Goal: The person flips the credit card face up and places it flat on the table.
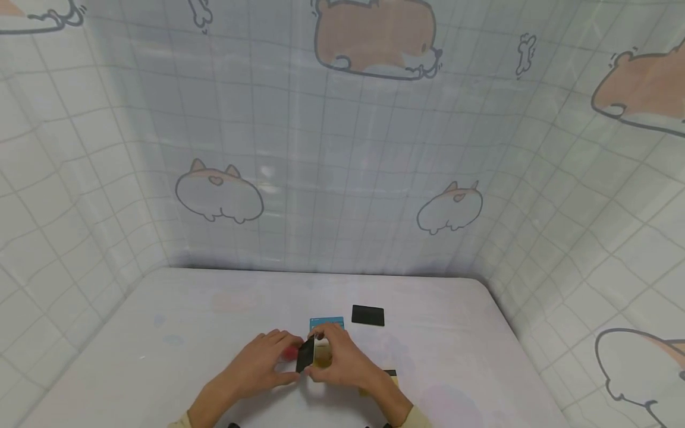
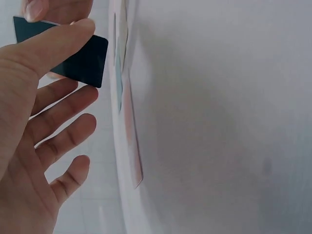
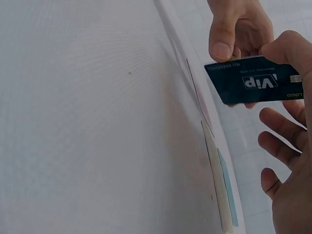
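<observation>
A dark green VIP card [image 3: 258, 80] with a chip and white "Vip" lettering is held up between both hands, above the table. My left hand [image 1: 262, 362] pinches one end of it, with thumb and fingertips on opposite sides; its other fingers are spread. My right hand [image 1: 345, 359] pinches the other end between thumb and fingers. In the left wrist view the card [image 2: 85, 61] shows its plain dark face. Behind the hands in the head view, a red item [image 1: 291, 353] and a yellowish-brown item [image 1: 323, 355] are partly hidden.
A blue card [image 1: 327, 321] lies just beyond the hands, partly covered. To its right is a flat black card [image 1: 368, 315]. Another card with a black stripe and yellow part [image 1: 393, 375] is mostly hidden by the right forearm. Patterned curtains [image 1: 342, 238] surround the white table [image 1: 176, 309].
</observation>
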The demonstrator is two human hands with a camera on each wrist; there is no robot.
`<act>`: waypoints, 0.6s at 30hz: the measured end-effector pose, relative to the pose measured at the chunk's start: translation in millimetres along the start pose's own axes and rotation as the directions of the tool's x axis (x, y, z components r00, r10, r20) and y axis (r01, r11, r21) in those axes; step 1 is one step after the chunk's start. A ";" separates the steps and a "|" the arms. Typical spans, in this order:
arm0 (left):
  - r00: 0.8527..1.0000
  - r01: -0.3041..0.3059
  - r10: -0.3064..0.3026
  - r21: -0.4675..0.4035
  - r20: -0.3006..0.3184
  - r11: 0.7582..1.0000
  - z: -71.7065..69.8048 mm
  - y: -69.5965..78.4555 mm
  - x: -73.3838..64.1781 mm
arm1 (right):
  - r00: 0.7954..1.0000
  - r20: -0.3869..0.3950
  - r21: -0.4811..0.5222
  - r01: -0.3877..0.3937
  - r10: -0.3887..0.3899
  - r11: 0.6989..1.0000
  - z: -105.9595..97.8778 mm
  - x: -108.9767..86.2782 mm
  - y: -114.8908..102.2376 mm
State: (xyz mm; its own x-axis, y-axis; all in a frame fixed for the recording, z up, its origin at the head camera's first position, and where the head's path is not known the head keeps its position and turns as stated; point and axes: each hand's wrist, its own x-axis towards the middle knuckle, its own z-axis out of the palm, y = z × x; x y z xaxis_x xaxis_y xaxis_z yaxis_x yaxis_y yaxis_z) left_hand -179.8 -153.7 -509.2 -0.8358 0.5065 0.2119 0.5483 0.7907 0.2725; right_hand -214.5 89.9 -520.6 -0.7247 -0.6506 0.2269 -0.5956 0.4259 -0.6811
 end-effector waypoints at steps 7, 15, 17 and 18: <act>1.000 0.010 -0.010 -0.018 -0.011 1.000 2.6 0.3 -0.5 | 0.999 -0.019 0.065 0.028 -0.027 0.998 2.4 1.9 2.8; 0.999 0.035 -0.036 -0.062 -0.001 0.997 -3.5 0.1 -1.0 | 0.999 -0.033 0.052 -0.012 0.014 0.999 4.7 2.6 6.0; 0.999 0.039 -0.038 -0.066 0.004 0.997 -3.8 -0.6 -1.3 | 0.999 -0.032 0.053 -0.013 0.015 0.998 5.0 2.6 6.1; 0.999 0.041 -0.041 -0.067 0.007 0.997 -3.8 -1.1 -1.4 | 0.999 -0.032 0.054 -0.015 0.017 0.998 5.1 2.5 5.9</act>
State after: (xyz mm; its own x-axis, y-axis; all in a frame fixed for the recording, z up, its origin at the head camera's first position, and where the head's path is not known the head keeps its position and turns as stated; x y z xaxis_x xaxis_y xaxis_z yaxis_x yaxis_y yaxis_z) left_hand -179.2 -156.6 -506.3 -0.8578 0.4760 0.1939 0.5138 0.7861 0.3435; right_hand -218.0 87.6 -527.5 -0.7453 -0.6230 0.2374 -0.5651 0.4013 -0.7208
